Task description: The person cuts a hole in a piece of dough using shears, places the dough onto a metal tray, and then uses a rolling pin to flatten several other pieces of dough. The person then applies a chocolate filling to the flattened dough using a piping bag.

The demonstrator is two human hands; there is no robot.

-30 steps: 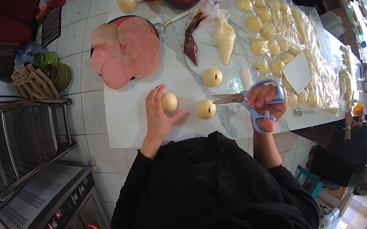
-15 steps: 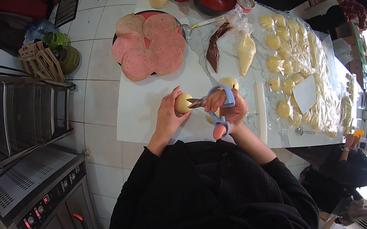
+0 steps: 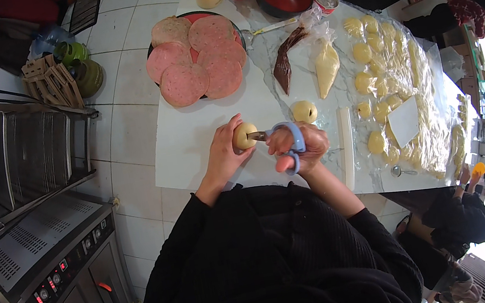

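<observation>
My left hand cups a pale yellow ball of dough above the white table. With my right hand I grip scissors with light blue handles, thumb and fingers through the loops. The scissor blades point left and are nearly closed; their tips press into the side of the dough ball. Just beyond my right hand lies a second dough ball with a dark slit in its surface. The tips themselves are hidden in the dough.
Pink sausage slices overlap on a dark plate at the far left. Two piping bags, one dark, one yellow, lie beyond my right hand. Dough balls under plastic sheeting cover the table's right side. An oven stands at left. Other people work at right.
The scissor blades have come together at the dough ball, and the handles have closed. My right hand has shifted slightly, showing more of the slit dough ball. My left hand stays almost still.
</observation>
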